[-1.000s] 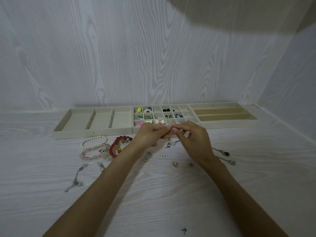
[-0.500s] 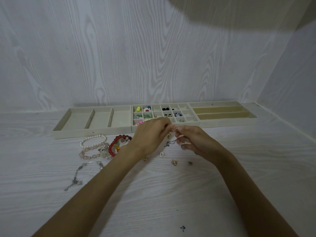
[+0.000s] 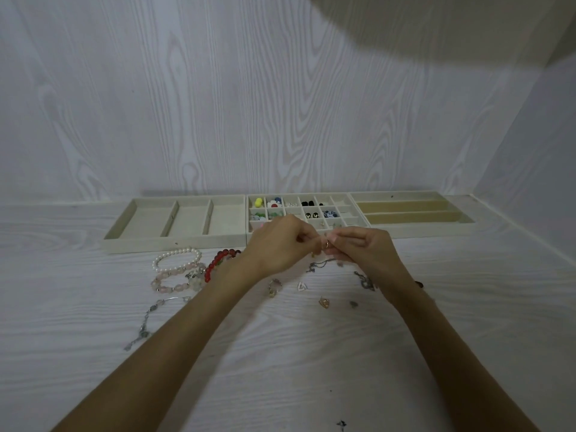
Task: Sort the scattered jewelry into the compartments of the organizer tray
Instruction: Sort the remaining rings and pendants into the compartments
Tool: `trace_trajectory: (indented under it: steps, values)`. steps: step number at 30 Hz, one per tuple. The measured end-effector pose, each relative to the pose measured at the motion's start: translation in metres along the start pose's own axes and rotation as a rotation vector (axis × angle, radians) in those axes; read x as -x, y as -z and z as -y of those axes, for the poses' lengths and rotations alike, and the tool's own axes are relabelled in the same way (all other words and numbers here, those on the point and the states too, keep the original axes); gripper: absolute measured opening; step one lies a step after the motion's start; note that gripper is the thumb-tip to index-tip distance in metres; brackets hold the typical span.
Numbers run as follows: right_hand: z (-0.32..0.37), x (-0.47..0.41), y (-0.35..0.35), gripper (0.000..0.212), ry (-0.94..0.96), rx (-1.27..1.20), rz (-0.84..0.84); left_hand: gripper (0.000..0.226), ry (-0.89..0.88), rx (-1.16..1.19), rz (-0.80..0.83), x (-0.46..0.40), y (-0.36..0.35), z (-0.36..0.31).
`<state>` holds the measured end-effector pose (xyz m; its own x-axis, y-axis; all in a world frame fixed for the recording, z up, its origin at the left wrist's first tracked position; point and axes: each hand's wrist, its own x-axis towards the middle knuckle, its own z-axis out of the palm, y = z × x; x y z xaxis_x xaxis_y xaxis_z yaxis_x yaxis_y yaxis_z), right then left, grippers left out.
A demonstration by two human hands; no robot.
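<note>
While both hands meet above the worktop, left hand and right hand pinching a small ring between fingertips, organizer tray at twelve o'clock, bracelets at nine o'clock, loose pendants at six o'clock.

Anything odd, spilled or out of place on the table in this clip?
One small dark piece lies alone at the near table edge, far from the other loose jewelry. Otherwise nothing stands out; both hands pinch a small ring.
</note>
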<state>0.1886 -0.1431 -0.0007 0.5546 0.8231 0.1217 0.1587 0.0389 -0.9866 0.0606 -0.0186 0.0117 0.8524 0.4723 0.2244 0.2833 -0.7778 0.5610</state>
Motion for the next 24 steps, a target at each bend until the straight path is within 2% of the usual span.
trace_trajectory:
  steps: [8,12,14,18,24]
  values:
    - [0.006,-0.028,0.005,0.011,0.136,0.172,-0.080,0.024,0.037,0.143,0.075,-0.032,0.008,0.003]
    - [0.025,-0.075,0.017,0.014,0.188,0.453,-0.084,0.042,0.074,0.170,0.104,-0.075,0.020,0.009]
    - [0.032,-0.100,0.022,0.015,0.185,0.552,-0.065,0.042,0.090,0.130,0.125,-0.097,0.024,0.016]
    - [0.034,-0.138,0.030,0.013,0.215,0.761,0.008,0.025,0.147,-0.105,0.147,-0.127,0.031,0.027]
    - [0.027,-0.174,0.035,0.009,0.227,0.989,0.186,0.027,0.095,-0.290,0.192,-0.147,0.027,0.039]
